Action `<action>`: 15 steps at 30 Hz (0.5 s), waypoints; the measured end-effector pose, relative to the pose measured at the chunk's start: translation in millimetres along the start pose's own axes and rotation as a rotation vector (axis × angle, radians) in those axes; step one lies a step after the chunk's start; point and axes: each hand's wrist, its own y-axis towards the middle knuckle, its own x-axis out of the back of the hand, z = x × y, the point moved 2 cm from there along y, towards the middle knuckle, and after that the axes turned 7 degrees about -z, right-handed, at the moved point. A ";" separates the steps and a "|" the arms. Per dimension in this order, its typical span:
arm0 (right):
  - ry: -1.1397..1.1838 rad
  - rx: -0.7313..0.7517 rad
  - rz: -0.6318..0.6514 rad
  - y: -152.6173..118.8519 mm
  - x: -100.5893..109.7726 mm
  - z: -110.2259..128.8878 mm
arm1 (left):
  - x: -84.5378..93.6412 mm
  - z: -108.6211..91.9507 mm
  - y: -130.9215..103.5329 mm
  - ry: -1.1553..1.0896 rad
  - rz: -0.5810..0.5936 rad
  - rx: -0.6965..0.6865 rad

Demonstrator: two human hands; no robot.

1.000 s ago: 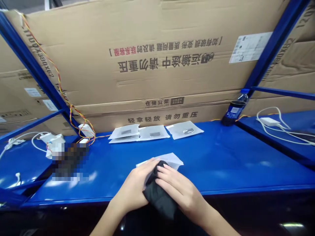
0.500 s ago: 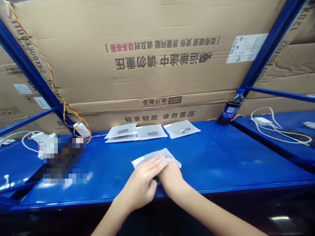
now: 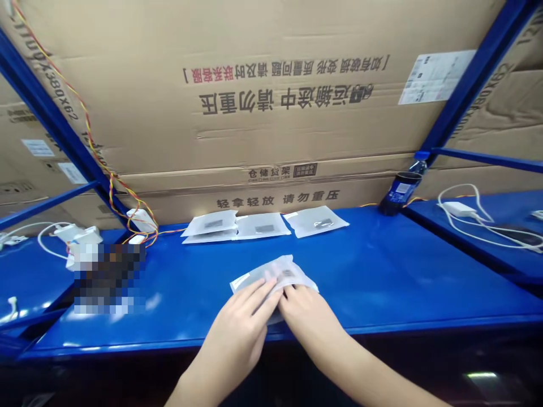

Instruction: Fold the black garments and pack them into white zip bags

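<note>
The right hand's (image 3: 311,319) fingertips are hidden at the near edge of the front bag (image 3: 292,265) on the table (image 3: 382,277); opening and grip are indeterminate. Left hand (image 3: 240,322): fingers extended, resting on the bag. Behind it, rear bags (image 3: 263,226) show indistinct dark patches.

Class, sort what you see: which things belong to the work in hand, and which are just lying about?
In the work:
flat translucent white plastic bag, touched by the left hand and right hand
similar white bags behind, probably

Seemingly lying about:
dark open container with blue label
blue-capped clear bottle
white rectangular adapter
red-and-yellow twisted wires
</note>
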 end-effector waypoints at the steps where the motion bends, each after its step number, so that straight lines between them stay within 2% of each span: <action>1: -0.013 0.057 -0.039 -2.6 7.8 0.1 | 0.7 1.8 -0.9 -0.006 -0.009 0.006; 4: -0.022 0.172 -0.183 -11.3 31.2 -6.8 | 2.4 6.2 -6.6 -0.001 -0.023 0.000; 8: 0.061 0.154 -0.395 -18.2 46.2 -22.7 | 0.5 6.8 -17.7 0.081 -0.074 -0.065; 12: 0.326 0.156 -0.451 -26.7 49.3 -31.1 | -2.1 9.5 -30.3 0.141 -0.220 -0.144; 15: 0.434 0.124 -0.516 -36.5 56.4 -31.2 | -4.5 12.2 -36.8 0.088 -0.303 -0.137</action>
